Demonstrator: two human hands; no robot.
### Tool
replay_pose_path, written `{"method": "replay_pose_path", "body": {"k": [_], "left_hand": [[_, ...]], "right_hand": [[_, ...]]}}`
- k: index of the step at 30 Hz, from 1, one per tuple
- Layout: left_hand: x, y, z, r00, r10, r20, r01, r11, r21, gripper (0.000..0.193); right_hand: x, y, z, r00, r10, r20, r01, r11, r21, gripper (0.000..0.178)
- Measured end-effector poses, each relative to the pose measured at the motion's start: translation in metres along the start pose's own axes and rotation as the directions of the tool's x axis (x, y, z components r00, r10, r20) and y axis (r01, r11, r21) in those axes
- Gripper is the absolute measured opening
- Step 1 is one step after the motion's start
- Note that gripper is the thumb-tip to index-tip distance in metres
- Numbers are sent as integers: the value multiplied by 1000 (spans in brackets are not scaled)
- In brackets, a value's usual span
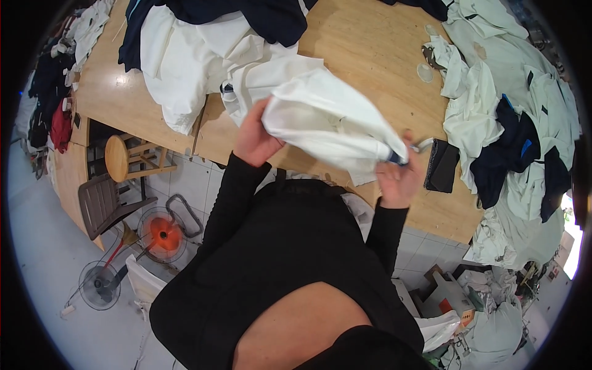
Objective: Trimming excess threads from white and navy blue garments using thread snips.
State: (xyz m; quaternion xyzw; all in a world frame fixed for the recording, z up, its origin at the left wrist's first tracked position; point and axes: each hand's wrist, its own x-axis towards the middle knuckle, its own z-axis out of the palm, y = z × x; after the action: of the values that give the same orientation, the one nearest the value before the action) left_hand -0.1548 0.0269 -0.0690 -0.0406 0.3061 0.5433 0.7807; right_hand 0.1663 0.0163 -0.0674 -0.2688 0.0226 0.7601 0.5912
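The left hand (256,135) grips one end of a white fabric garment with navy trim (327,89), its hollow gaping, above a pale wooden table (370,49); the right hand (398,179) pinches the other. Beyond, white cloth (172,68) lies heaped with navy cloth (253,18).

Between your left grip (258,135) and right grip (398,166) you hold a loose white cloth garment (330,95) with navy trim (395,158) over the pale wooden worktop (364,46). A flat, dark-grey rectangular piece (441,168) lies beside your right grip; white and navy clothing (176,65) is heaped beyond your left.
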Motion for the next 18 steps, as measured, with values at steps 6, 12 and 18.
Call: {"method": "replay_pose_path", "body": {"k": [6, 12, 18], "left_hand": [[7, 12, -12, 985, 77, 157, -45, 979, -197, 22], [5, 13, -21, 966, 125, 228, -81, 978, -192, 21], [11, 13, -34, 930, 126, 346, -32, 963, -267, 29]], "right_hand": [[-9, -24, 3, 974, -84, 212, 87, 996, -6, 17], [-7, -25, -6, 977, -98, 190, 96, 995, 22, 15], [-9, -24, -7, 973, -166, 158, 186, 974, -127, 20]]}}
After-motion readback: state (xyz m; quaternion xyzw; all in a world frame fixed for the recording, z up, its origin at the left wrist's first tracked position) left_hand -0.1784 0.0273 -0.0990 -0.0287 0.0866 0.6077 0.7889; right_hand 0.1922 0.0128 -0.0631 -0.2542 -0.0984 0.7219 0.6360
